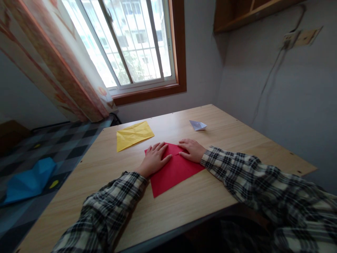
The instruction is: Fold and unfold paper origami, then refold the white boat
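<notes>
A sheet of red paper (173, 175) lies on the wooden table in front of me, its far corners folded inward so the far end narrows. Across its left part rests my left hand (155, 158), palm down with the fingers stretched out flat. My right hand (192, 150) presses on the far right part of the same paper, fingers extended toward the left. A short gap separates the two hands. Both hands hide parts of the folded edges beneath them.
Creased yellow paper (134, 135) lies beyond my left hand. A small white folded paper boat (198, 125) sits toward the back right of the table (105, 196). Left of the table, folded blue paper (30, 181) rests on a checked cloth (71, 140). A window and wall stand behind.
</notes>
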`<state>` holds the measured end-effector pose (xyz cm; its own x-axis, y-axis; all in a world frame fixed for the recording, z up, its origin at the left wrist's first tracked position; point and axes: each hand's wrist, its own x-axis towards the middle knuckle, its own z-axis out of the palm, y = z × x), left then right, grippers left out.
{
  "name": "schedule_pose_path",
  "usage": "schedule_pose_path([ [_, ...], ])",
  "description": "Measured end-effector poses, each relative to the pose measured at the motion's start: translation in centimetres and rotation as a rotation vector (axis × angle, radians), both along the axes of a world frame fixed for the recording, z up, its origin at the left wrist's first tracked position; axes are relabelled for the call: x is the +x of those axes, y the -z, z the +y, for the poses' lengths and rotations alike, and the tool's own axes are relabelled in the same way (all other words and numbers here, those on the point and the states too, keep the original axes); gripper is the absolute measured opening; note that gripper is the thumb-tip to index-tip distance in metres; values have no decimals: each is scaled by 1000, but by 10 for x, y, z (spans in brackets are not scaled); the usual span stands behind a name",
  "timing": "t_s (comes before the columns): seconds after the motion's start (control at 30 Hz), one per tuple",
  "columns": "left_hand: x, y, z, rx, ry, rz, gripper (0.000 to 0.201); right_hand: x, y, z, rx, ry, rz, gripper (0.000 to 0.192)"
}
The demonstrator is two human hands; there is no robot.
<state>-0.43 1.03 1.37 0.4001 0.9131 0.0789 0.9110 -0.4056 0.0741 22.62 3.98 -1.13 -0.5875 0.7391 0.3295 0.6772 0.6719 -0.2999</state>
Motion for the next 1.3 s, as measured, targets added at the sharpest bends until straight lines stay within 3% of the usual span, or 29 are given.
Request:
schedule_pose_path([
  [0.47,-1,3,0,-3,-4,-18,67,1,-4,4,7,-19,101,28],
  [0.87,-1,3,0,0,-3,-28,65,-2,-37,-23,158,177,-322,44],
  [1.3,0,-1,-2,-19,-8,-24,65,-13,-31,-45,43,294,-384,40],
])
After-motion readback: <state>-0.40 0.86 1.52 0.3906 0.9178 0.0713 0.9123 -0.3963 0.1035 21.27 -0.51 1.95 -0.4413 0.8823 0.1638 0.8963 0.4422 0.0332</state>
